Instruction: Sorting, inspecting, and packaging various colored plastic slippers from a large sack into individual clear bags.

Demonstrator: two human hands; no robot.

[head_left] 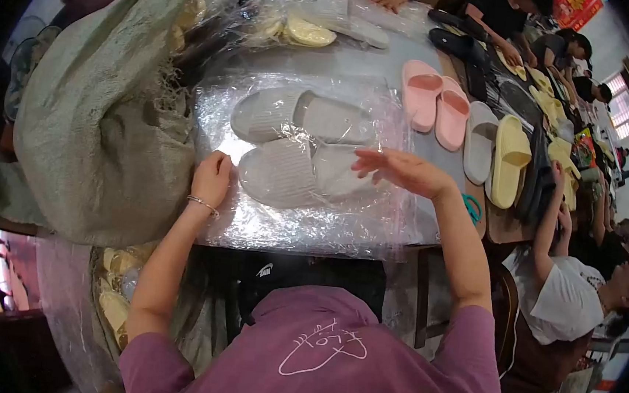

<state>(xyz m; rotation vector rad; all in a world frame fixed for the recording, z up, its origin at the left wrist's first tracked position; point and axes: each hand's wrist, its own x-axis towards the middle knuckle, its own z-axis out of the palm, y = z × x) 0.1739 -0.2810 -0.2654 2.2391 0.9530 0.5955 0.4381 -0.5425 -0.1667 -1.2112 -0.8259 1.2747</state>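
Observation:
A pair of grey slippers lies inside a clear plastic bag (224, 223) on the table in front of me. The upper slipper (265, 115) and the lower slipper (279, 173) both have their toes to the left. At the bag's left edge, my left hand (212, 181) has its fingers curled together on the film, beside the lower slipper's toe. My right hand (403, 172) hovers over the heel end of the lower slipper, fingers stretched out and slightly apart, holding nothing.
A large grey-green woven sack (105, 128) bulges at the left. Pink slippers (420, 98), a yellow slipper (511, 160) and teal-handled scissors (471, 207) lie to the right. More bagged slippers (309, 32) are at the back. A co-worker in a white shirt (561, 301) sits at right.

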